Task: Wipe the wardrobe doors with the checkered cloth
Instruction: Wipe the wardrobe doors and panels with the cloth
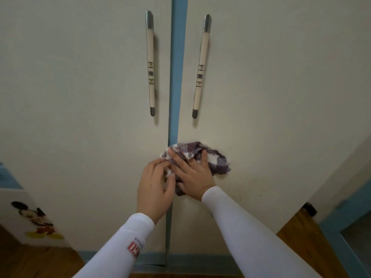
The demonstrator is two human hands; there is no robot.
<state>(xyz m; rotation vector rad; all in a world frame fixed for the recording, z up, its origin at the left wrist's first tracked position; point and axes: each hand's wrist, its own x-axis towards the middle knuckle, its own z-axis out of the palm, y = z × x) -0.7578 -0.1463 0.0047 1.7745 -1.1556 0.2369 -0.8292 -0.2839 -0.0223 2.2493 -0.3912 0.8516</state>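
Two cream wardrobe doors fill the view, the left door (80, 97) and the right door (271, 97), split by a blue strip (177, 77). A purple and white checkered cloth (216, 159) is bunched against the right door, just below the handles and next to the strip. My right hand (192, 173) lies flat on the cloth, fingers spread, pressing it to the door. My left hand (154, 189) sits beside it, its fingertips pinching the cloth's left edge. Both arms wear white sleeves.
A long handle (150, 63) hangs on the left door and another handle (200, 67) on the right. A white panel with a cartoon mouse (34, 217) stands at lower left. Wooden floor (297, 227) and a blue-framed side wall (341, 197) lie to the right.
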